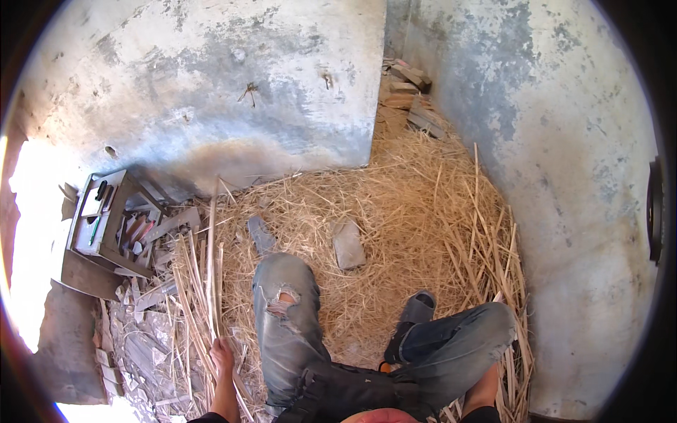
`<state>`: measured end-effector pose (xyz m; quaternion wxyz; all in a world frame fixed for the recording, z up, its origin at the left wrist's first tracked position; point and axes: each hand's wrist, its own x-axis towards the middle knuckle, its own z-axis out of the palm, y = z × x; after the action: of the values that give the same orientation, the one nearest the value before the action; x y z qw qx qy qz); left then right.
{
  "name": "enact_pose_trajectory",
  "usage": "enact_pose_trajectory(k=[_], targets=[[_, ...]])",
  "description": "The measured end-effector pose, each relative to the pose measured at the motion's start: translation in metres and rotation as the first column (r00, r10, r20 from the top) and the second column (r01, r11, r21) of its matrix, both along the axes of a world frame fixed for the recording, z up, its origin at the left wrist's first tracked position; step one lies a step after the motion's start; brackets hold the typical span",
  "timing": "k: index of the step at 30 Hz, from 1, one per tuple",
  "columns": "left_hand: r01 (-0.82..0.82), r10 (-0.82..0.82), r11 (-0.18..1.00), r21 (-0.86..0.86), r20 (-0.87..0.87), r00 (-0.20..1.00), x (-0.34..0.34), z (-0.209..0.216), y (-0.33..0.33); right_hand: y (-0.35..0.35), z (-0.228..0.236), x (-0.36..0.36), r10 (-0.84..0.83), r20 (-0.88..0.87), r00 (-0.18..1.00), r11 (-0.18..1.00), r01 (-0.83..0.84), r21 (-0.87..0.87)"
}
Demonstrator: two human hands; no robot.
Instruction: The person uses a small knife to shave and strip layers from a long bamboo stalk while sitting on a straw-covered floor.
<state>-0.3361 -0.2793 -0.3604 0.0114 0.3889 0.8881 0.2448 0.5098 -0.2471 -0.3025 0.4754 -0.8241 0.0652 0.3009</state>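
Note:
At the lower left, my left hand (221, 352) is closed around the near end of a long, pale split-bamboo strip (212, 261). The strip points away from me toward the back wall, beside a bundle of thinner strips (189, 282) on the floor. My right forearm (483, 391) comes in at the lower right and passes behind my bent right knee. That knee hides the right hand, so its fingers and anything in them cannot be made out. Long slats (486, 243) lie along the right wall near that knee.
Shavings (402, 204) cover the floor, with a flat grey block (348, 244) and a dark grey slab (261, 235) among them. A small wooden stool (113, 229) bearing a green pen (94, 230) stands at left. Wood pieces (409, 88) are piled in the far corner.

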Motion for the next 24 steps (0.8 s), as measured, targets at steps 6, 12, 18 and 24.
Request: enact_pose_trajectory(k=[6, 12, 18, 24], targets=[[0.332, -0.373, 0.926, 0.180, 0.294, 0.880, 0.037, 0.059, 0.051, 0.003, 0.002, 0.001, 0.020, 0.013, 1.000, 0.999, -0.019, -0.033], [0.453, -0.517, 0.853, 0.261, 0.299, 0.802, 0.067, 0.116, 0.122, 0.015, 0.005, 0.001, 0.032, 0.029, 0.999, 0.998, -0.030, -0.060], [0.339, -0.474, 0.840, 0.424, 0.268, 0.839, 0.069, 0.107, 0.139, 0.018, 0.007, 0.000, 0.036, 0.034, 0.999, 0.997, -0.034, -0.072], [0.227, -0.298, 0.925, 0.304, 0.213, 0.930, 0.077, 0.116, 0.130, 0.018, 0.006, -0.001, 0.045, 0.029, 0.999, 0.995, -0.043, -0.087]])
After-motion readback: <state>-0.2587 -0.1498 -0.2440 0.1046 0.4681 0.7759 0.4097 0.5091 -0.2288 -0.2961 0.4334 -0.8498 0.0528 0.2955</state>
